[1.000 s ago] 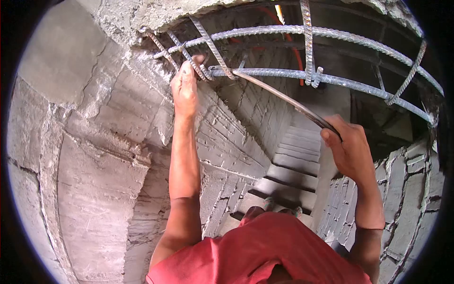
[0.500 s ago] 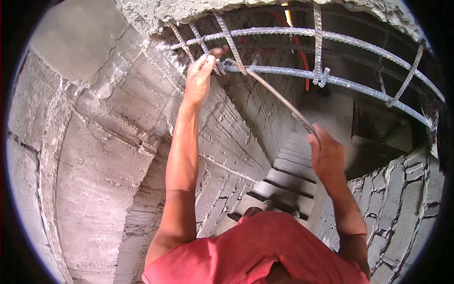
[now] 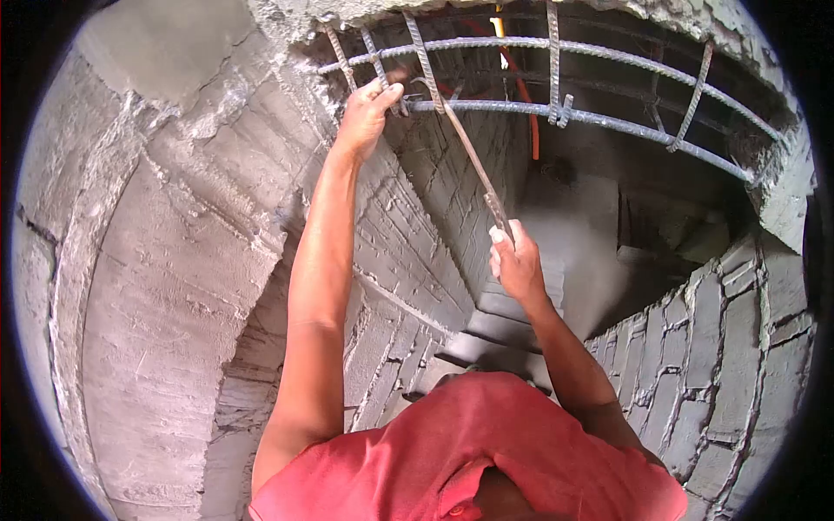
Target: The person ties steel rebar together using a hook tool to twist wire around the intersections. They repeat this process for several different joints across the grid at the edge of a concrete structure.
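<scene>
My right hand (image 3: 519, 265) is closed round the lower end of a long, thin metal rod (image 3: 472, 156). The rod slants up and left, and its upper end meets the rebar cage beside a ribbed crossbar (image 3: 420, 52). My left hand (image 3: 362, 122) is raised at the cage's left end, fingers closed round the lower part of a short rebar piece (image 3: 372, 52); its fingertips are partly hidden behind the bar. Two long curved rebars, an upper one (image 3: 486, 43) and a lower one (image 3: 504, 106), run rightward from there.
Broken concrete (image 3: 678, 22) edges the opening above the cage. An orange tube (image 3: 528, 113) hangs behind the bars. Rough plastered concrete (image 3: 165, 304) rises on the left, a block wall (image 3: 721, 365) on the right. Steps (image 3: 504, 334) lead down below me.
My right hand has swung left and slightly down, bringing the rod to a steeper angle. My left hand stays at the same rebar. The view has shifted a little.
</scene>
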Available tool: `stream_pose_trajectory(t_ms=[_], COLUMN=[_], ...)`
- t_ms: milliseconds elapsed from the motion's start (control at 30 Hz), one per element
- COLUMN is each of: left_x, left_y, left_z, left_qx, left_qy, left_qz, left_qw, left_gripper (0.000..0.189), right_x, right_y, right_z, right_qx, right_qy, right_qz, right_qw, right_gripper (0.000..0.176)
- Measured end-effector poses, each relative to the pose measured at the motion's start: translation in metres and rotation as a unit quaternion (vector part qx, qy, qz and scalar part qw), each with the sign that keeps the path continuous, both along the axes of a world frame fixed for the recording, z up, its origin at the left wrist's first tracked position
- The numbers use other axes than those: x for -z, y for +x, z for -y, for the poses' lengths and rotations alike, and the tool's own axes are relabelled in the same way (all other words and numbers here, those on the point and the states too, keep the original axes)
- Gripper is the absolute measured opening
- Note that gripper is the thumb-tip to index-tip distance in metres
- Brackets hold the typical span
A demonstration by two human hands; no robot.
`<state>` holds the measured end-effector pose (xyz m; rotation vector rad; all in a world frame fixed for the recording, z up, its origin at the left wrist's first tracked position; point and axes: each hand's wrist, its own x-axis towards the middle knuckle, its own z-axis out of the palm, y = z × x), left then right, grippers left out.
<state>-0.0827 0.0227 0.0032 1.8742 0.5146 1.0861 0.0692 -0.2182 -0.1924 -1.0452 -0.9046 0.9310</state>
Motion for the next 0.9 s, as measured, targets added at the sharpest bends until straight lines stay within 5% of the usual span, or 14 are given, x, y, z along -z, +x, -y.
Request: stream_pose_trajectory(t_ms=[167, 267, 500, 900], left_x=[0.009, 0.006, 0.003, 0.007], left_y=[0.008, 0.022, 0.034, 0.037], left_z=[0.007, 0.026, -0.002, 0.004], left_qx=[-0.112, -0.156, -0.004, 0.057], left_qy=[0.073, 0.084, 0.026, -0.030], left_qz=[0.016, 0.135, 0.227, 0.306], left_qw=[0.991, 0.975, 0.974, 0.950], left_gripper=[0.037, 0.039, 0.022, 0.020], right_x=[-0.022, -0.020, 0.007, 0.015], right_y=[0.011, 0.010, 0.000, -0.055], right_z=[0.018, 0.030, 0.057, 0.039], right_qx=[-0.038, -0.017, -0.004, 0.062], right_qy=[0.027, 0.049, 0.019, 0.090], right_qz=[-0.064, -0.107, -0.128, 0.010], right_qw=[0.997, 0.993, 0.992, 0.994], right_gripper=[0.020, 0.021, 0.028, 0.039])
